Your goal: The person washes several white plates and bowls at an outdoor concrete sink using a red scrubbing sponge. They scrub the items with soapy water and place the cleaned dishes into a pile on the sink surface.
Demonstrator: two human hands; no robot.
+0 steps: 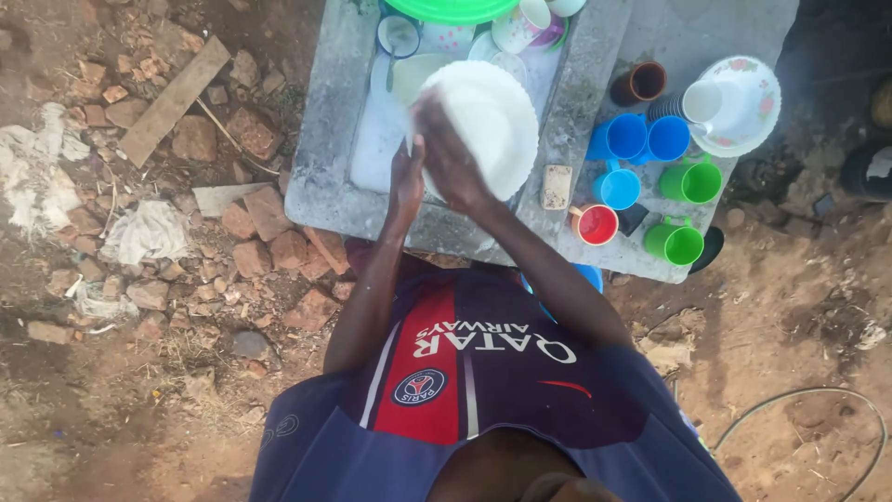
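A white scalloped plate is held over a concrete wash basin. My left hand grips the plate's near left edge. My right hand lies flat on the plate's face, fingers spread toward its upper left. In the basin behind the plate sit soapy water, several cups and a green bowl.
On the concrete ledge to the right stand blue mugs, green mugs, a red mug, a brown cup, a floral plate and a bar of soap. Broken bricks and rags lie on the dirt at left. A hose curves at lower right.
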